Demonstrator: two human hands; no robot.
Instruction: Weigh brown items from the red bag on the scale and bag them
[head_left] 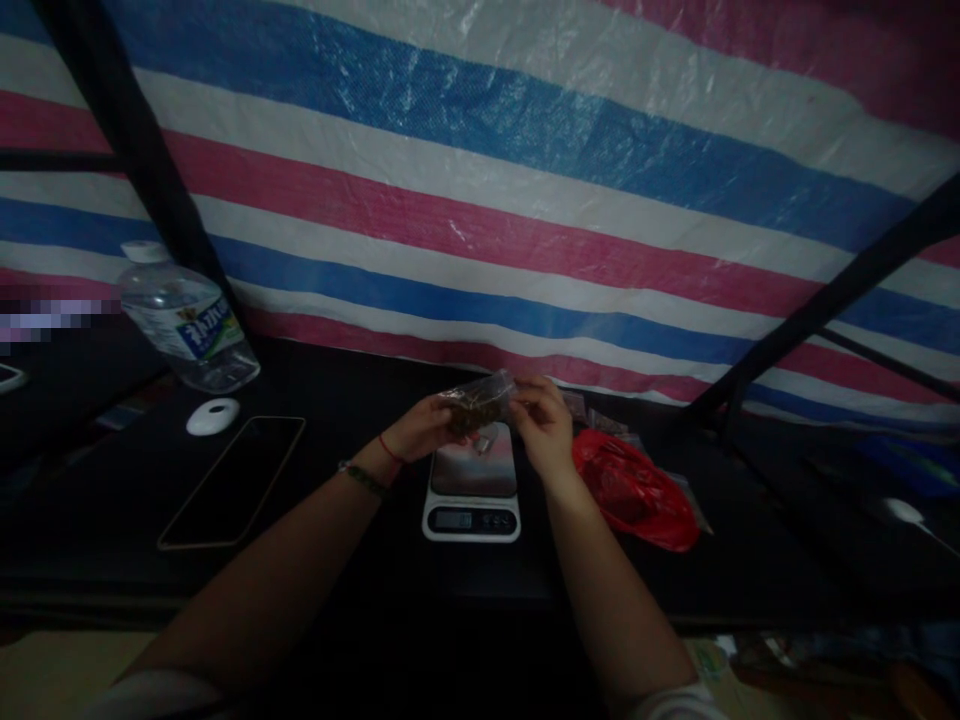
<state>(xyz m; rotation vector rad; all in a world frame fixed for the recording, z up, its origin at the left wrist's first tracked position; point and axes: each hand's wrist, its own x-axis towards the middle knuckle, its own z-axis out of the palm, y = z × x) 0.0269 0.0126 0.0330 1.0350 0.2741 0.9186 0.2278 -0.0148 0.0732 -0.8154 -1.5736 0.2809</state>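
On the dark surface (360,385), the digital kitchen scale (472,485) sits between the forearms, its display facing the person. Over its far end is a clear plastic bag (489,392) with brownish-green contents, grasped by both hands: the left hand (425,428) has its fingers closed on the near-left part, and the right hand (546,422) appears to pinch the other end. Handling it well would mean steadying the filled part with the left fingers, working the right end gently so nothing spills, and keeping wrists and bag off the platform, since any touch could disturb the reading.

Largest first among the unclear parts: the red plastic bag (634,490) partly covers some small packets (609,424), so their number cannot be told. The clear bag's contents are too dim to identify, and whether its mouth is open cannot be seen. The display digits are illegible. A tiny pale-and-red patch below the bag may be an object or a reflection.
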